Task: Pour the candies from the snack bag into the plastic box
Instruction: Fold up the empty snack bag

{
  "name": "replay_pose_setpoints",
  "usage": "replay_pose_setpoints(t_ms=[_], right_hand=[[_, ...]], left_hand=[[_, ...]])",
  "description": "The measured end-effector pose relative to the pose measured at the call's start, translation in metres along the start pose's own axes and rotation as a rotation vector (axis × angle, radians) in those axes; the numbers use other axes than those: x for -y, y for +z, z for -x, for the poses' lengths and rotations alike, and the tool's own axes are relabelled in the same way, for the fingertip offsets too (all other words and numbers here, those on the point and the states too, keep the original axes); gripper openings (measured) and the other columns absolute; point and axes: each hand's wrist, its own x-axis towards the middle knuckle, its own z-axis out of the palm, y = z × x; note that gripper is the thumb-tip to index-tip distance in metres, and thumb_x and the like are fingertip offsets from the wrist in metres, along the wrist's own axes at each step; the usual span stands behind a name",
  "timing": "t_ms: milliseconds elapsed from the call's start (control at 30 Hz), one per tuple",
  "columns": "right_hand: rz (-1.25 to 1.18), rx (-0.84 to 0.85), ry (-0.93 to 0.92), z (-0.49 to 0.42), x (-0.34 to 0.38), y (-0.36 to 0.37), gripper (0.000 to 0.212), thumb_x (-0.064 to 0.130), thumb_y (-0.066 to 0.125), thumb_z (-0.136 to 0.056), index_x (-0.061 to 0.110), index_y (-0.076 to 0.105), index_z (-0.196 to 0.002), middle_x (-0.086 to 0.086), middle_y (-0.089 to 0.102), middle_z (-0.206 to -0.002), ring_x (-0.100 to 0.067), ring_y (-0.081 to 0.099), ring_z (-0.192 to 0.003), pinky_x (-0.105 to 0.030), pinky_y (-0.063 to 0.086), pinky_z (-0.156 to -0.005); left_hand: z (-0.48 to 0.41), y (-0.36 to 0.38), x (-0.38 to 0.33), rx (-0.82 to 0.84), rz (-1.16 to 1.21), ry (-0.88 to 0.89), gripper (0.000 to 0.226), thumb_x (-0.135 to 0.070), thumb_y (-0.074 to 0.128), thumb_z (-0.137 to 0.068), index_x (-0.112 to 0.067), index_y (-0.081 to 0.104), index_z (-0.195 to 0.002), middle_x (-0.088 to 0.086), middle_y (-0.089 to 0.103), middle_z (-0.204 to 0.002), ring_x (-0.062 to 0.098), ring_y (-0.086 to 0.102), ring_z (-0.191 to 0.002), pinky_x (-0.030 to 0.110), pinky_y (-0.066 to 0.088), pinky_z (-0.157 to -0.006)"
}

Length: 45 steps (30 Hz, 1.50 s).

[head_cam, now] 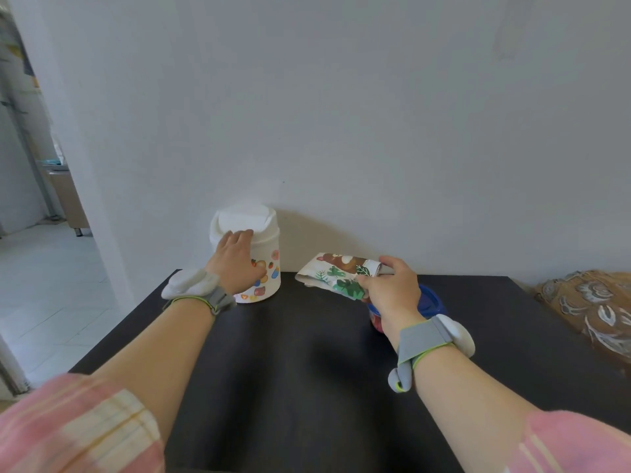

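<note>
My right hand [389, 288] grips a folded snack bag [336, 273] printed with a brown bear and green leaves, held flat above the table. Below and behind that hand stands a small plastic box [432, 302] with a blue lid on it and red contents showing through its side; the hand hides most of it. My left hand [237, 259] rests with its fingers spread against the side of a white swing-lid bin [263, 230] with fruit stickers, at the table's far left.
A dark table [290, 353] stands against a white wall. A brown patterned cloth [590, 305] lies at the table's right edge. On the left, a doorway opens onto a tiled floor [41, 295].
</note>
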Motion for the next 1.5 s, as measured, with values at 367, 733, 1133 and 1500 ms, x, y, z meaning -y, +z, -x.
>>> replay_pose_setpoints(t_ms=[367,733,1133,1500], right_hand=[[0.089,-0.085,-0.080,-0.007,0.010,-0.002,0.045,0.012,0.073,-0.080,0.018,0.059,-0.122,-0.008,0.071,-0.106,-0.026,0.068,-0.093,-0.030,0.054,-0.071],[-0.099,-0.224,-0.197,-0.014,0.048,0.005,0.052,0.015,0.068,-0.074,0.025,0.057,-0.124,-0.004,0.071,-0.090,-0.028,0.068,-0.089,-0.048,0.057,-0.083],[0.421,-0.008,-0.606,0.012,0.097,0.027,0.053,-0.001,0.052,-0.076,0.012,0.063,-0.127,-0.013,0.072,-0.112,-0.029,0.063,-0.105,-0.028,0.046,-0.092],[0.880,0.207,-0.602,0.013,0.084,0.065,0.029,0.020,0.047,-0.094,0.005,0.062,-0.074,-0.015,0.064,-0.086,-0.036,0.058,-0.089,-0.032,0.043,-0.069]], left_hand=[[0.006,-0.018,-0.022,-0.117,-0.029,-0.107,0.077,-0.070,0.041,-0.083,-0.007,0.059,-0.122,0.009,0.060,-0.115,0.026,0.057,-0.104,0.035,0.044,-0.085],[0.020,-0.029,-0.029,-0.124,-0.035,0.025,0.065,-0.062,0.031,-0.091,-0.011,0.060,-0.062,0.003,0.051,-0.056,0.022,0.053,-0.062,0.030,0.035,-0.055],[0.032,-0.030,-0.026,-0.082,0.077,0.144,0.051,-0.059,0.029,-0.093,-0.021,0.061,-0.106,-0.001,0.058,-0.082,0.022,0.052,-0.082,0.033,0.037,-0.067],[0.042,-0.032,-0.026,0.008,0.206,0.198,0.057,-0.066,0.030,-0.089,-0.028,0.054,-0.125,-0.001,0.059,-0.105,0.017,0.055,-0.098,0.031,0.042,-0.083]])
